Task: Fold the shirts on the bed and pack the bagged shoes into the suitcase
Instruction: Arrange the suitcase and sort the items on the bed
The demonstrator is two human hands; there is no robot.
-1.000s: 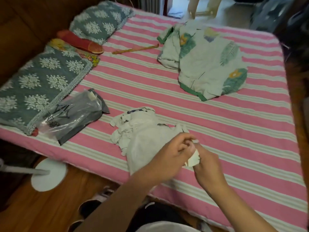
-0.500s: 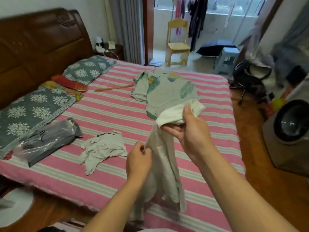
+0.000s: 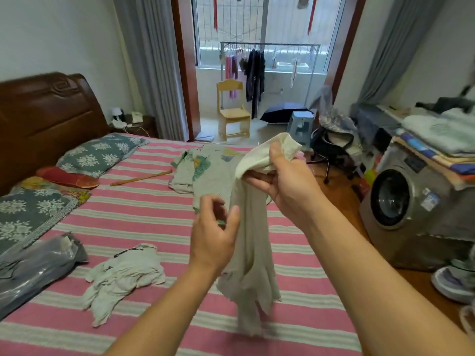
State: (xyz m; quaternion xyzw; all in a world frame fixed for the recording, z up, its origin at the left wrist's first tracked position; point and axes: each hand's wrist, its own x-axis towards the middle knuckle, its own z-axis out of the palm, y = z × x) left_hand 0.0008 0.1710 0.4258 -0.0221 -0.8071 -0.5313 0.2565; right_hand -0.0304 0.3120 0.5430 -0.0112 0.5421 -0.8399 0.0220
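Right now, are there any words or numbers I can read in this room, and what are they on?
None can be read.
Washing machine: stickers too blurred.
Crumpled shirt: dark print folded, unreadable.
Plastic bag: dark marks, unclear.

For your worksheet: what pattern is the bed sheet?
Pink and pale stripes on the bed sheet, head view.

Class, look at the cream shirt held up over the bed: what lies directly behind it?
Behind the cream shirt held by the right hand lies the leaf-print garment on the striped bed. Its left part shows; the rest is covered.
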